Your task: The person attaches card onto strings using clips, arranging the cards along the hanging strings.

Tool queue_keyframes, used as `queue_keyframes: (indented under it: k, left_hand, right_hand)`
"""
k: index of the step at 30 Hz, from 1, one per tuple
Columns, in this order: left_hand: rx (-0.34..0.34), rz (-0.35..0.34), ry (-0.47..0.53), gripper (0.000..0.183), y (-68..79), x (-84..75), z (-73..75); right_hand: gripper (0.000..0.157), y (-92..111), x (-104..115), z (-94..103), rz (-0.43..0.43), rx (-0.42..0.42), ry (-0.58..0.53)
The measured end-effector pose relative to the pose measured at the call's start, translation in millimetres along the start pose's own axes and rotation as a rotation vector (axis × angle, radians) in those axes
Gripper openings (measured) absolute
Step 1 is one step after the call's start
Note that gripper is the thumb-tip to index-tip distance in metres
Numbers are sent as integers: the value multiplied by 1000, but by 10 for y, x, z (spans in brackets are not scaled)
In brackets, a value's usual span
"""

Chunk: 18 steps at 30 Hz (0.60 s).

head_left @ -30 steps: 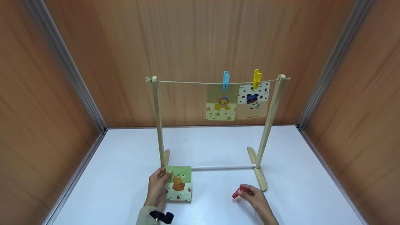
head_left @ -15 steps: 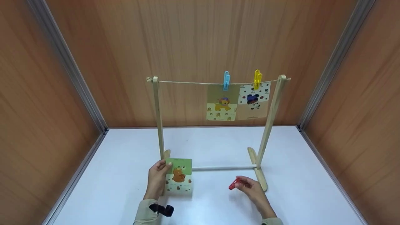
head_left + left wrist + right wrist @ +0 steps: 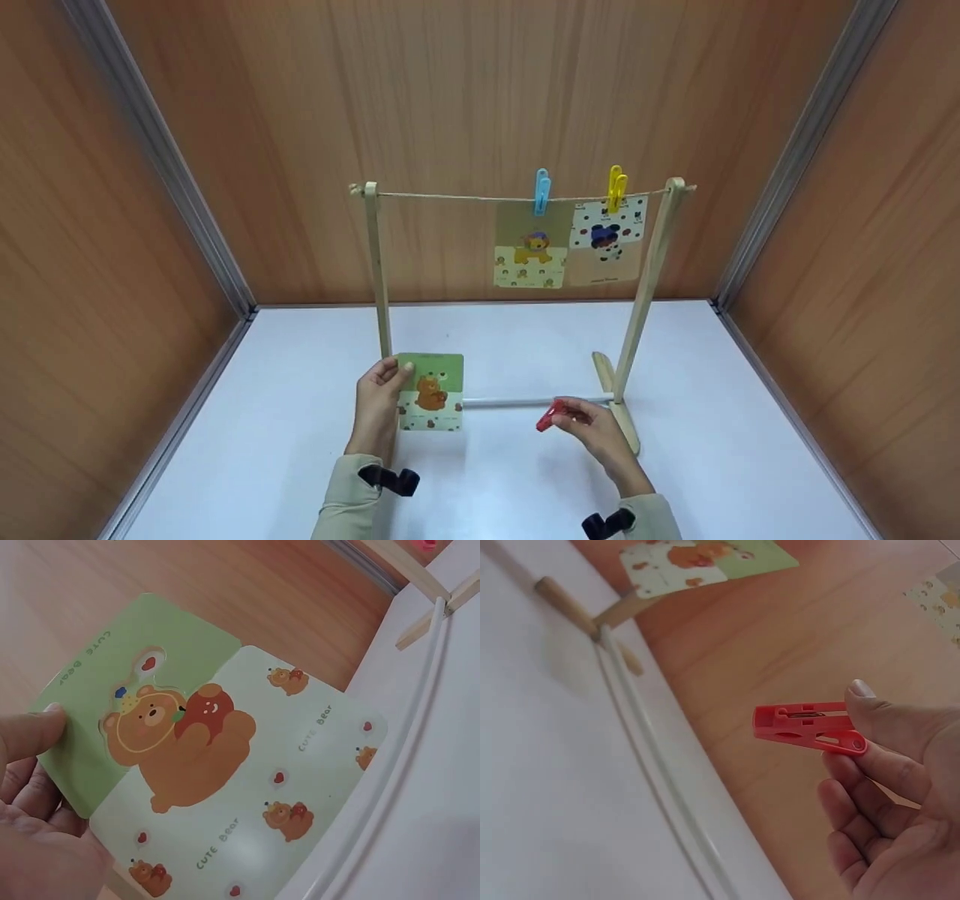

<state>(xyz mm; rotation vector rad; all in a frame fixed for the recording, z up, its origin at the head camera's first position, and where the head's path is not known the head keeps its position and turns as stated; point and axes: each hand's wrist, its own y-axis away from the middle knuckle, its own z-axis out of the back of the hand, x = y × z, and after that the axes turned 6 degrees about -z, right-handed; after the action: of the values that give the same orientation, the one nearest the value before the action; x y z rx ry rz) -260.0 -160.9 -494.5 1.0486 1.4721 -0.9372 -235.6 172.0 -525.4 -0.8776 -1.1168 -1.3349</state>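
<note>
My left hand [image 3: 377, 405] pinches a card [image 3: 431, 393] by its upper left edge, thumb in front and fingers behind. The card is green above and pale below, with a brown bear and "CUTE BEAR" lettering in the left wrist view. Between thumb and fingers my right hand [image 3: 596, 435] holds a red clothespin [image 3: 802, 726], its nose pointing left in the head view. Both hands are above the table, below a string [image 3: 450, 197]. On the string's right half, a blue clothespin [image 3: 541, 192] holds a lion card [image 3: 531, 259] and a yellow clothespin [image 3: 616, 189] holds a panda card [image 3: 607, 240].
The string runs between two wooden posts, a left post [image 3: 377, 277] and a right post [image 3: 646, 292]. A white rod [image 3: 502, 403] joins their feet above the white table [image 3: 510, 487]. Wood-grain panels [image 3: 450, 90] close in the back and both sides.
Both hands have risen away from the near edge, the left with the bear card and the right with the red clothespin. The right hand has also shifted slightly left. The hanging cards stay put.
</note>
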Motion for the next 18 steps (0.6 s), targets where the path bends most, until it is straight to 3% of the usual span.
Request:
queue_keyframes:
  k: [11,18]
  left_hand:
    - [-17,-35,26,32,-47,-159,-83]
    - [-6,-12,60,29,-43,-278,-118]
  right_hand:
    - [49,-72,296,-24,95,47,36]
    - [46,-99,431,-19,110,52,38]
